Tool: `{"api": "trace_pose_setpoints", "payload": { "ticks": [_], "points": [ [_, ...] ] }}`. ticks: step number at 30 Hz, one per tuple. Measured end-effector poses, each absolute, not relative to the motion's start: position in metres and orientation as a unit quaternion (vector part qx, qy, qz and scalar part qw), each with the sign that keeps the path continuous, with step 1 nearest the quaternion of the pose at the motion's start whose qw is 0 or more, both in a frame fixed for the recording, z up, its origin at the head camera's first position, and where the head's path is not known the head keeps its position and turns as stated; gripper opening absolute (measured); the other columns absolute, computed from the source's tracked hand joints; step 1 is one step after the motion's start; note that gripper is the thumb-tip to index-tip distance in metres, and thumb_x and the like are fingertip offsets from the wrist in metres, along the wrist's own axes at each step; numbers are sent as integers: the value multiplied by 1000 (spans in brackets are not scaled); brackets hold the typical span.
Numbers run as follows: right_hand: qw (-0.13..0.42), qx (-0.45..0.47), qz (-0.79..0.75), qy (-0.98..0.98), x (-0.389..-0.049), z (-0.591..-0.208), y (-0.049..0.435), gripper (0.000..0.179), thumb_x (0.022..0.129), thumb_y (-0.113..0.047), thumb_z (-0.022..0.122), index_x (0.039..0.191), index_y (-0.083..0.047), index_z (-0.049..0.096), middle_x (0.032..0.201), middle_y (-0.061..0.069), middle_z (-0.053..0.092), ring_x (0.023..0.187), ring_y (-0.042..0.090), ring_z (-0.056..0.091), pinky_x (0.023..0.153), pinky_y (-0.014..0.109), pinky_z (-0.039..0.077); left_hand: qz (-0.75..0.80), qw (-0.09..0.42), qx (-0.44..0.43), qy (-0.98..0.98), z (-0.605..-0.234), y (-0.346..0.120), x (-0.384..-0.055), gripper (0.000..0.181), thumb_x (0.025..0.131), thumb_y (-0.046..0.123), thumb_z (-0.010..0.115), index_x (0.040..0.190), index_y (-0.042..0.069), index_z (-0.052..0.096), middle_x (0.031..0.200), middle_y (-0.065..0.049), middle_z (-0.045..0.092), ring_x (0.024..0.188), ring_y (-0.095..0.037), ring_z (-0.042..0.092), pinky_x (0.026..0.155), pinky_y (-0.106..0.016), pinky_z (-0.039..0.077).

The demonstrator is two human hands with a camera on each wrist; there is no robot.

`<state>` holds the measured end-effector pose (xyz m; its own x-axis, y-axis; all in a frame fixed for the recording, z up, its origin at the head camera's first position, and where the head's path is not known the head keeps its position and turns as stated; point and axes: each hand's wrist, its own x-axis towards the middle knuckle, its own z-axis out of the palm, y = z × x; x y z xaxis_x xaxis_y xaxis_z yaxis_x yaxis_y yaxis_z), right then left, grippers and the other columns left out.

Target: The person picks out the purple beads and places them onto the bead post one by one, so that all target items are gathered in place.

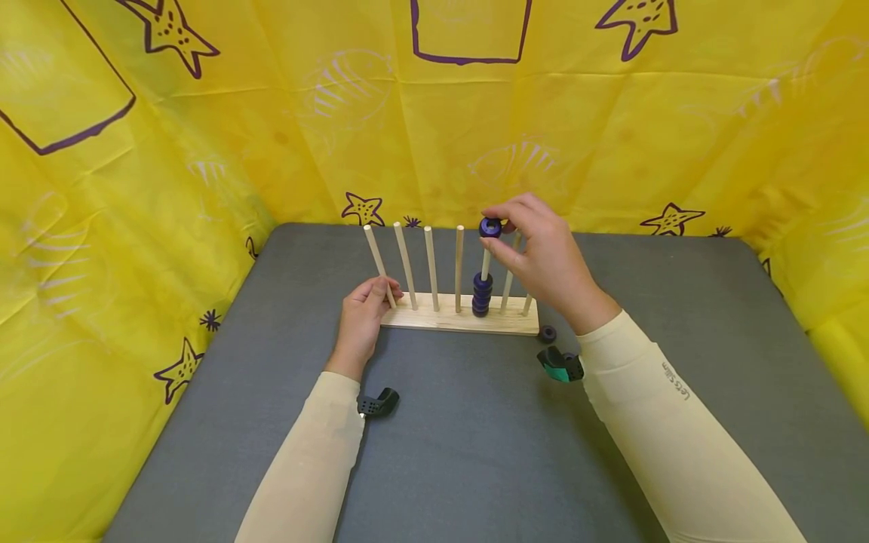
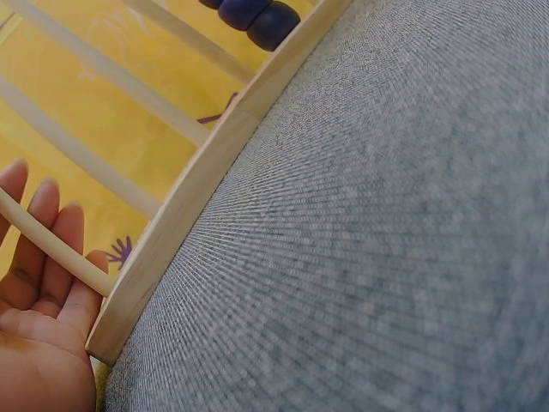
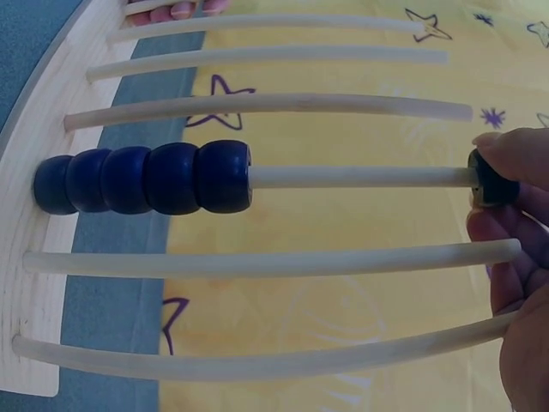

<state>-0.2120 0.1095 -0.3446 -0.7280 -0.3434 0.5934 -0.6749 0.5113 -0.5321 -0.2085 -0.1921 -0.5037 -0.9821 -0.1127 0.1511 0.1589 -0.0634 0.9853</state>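
A wooden rack (image 1: 455,323) with several upright pegs stands on the table. Dark blue beads (image 1: 482,294) are stacked at the bottom of one peg right of its middle. At that peg's top, my right hand (image 1: 550,253) pinches another dark blue bead (image 3: 493,180) between thumb and fingertips, its hole over the peg's tip. My left hand (image 1: 363,320) is at the rack's left end. In the left wrist view, its loosely extended fingers (image 2: 64,232) lie behind the leftmost peg (image 2: 60,249), close to the base.
A loose dark bead (image 1: 547,334) lies on the grey table (image 1: 441,452) by the rack's right corner. Another dark round piece beside it is partly hidden by the right wrist device (image 1: 560,366). A yellow patterned cloth (image 1: 434,136) hangs behind and beside the table.
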Motion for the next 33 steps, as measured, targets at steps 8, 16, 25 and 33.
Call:
{"api": "trace_pose_setpoints", "payload": {
  "ticks": [8,16,25,33],
  "points": [
    [200,299,389,-848,-212,-342,109,34,97,-2,84,130,1,75,116,10,68,102,27,64,77,44,51,-733,95,-18,-673,-502,-192,-208,46,115,31,59,117,-14,69,104,-18,70,106,-25,69,106,-42,53],
    [192,297,367,-860,-211,-342,109,35,99,-6,83,132,0,75,116,10,68,102,27,65,78,40,51,-735,100,-20,-671,-501,-191,-206,48,115,31,59,116,-16,69,102,-17,70,103,-23,70,104,-42,54],
    [196,296,370,-859,-211,-343,109,34,99,-7,83,132,0,76,116,10,69,103,27,66,78,41,52,-731,95,-17,-676,-502,-191,-207,48,115,32,59,117,-15,69,103,-17,70,107,-28,69,106,-44,53],
    [196,302,348,-865,-212,-342,109,32,97,-6,86,127,1,77,113,11,71,102,30,67,85,44,57,-733,98,-19,-673,-501,-190,-207,49,115,32,59,117,-16,68,102,-17,70,104,-25,70,104,-42,54]
  ]
}}
